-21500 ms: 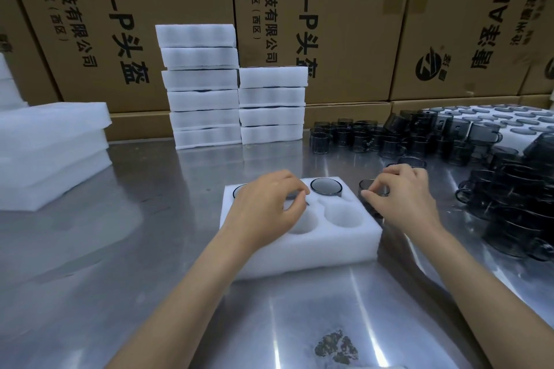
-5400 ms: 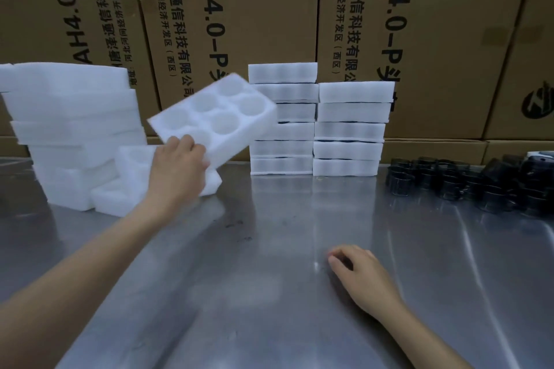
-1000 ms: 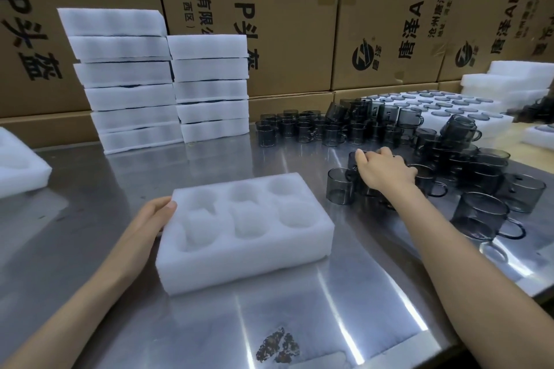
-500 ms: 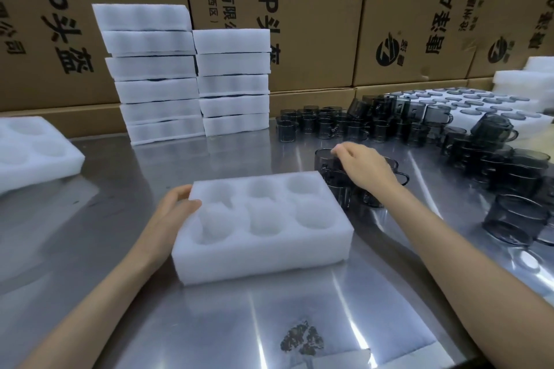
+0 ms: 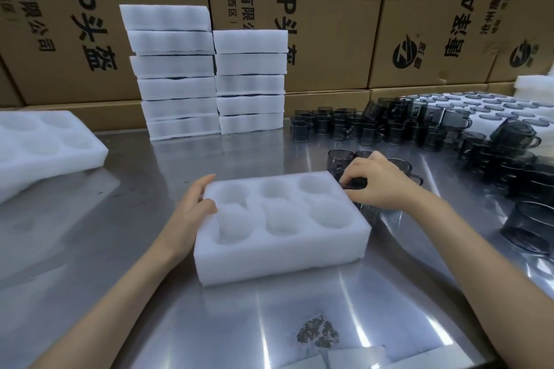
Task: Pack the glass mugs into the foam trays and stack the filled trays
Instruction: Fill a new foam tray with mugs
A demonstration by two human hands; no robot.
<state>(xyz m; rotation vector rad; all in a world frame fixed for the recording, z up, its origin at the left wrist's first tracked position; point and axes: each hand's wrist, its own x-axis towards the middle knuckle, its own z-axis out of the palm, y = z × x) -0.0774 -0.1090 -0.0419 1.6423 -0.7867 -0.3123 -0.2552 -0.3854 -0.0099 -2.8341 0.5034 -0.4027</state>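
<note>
A white foam tray (image 5: 281, 252) with six empty round pockets lies on the steel table in front of me. My left hand (image 5: 192, 213) holds its left end, thumb on the top face and fingers along the side. My right hand (image 5: 374, 181) is at the tray's far right corner, fingers curled round a smoked glass mug (image 5: 353, 183) among a small cluster of mugs (image 5: 340, 159). Many more dark mugs (image 5: 398, 126) stand and lie at the right.
Two stacks of foam trays (image 5: 209, 75) stand at the back against cardboard boxes (image 5: 329, 9). Another empty foam tray (image 5: 45, 144) lies at the left. Foam trays holding mugs (image 5: 491, 105) sit far right. A dark stain (image 5: 317, 332) marks the table near me.
My right hand has drawn several mugs left to the tray's right end and closed on one. My left hand stays at the tray's left end, thumb now on top.
</note>
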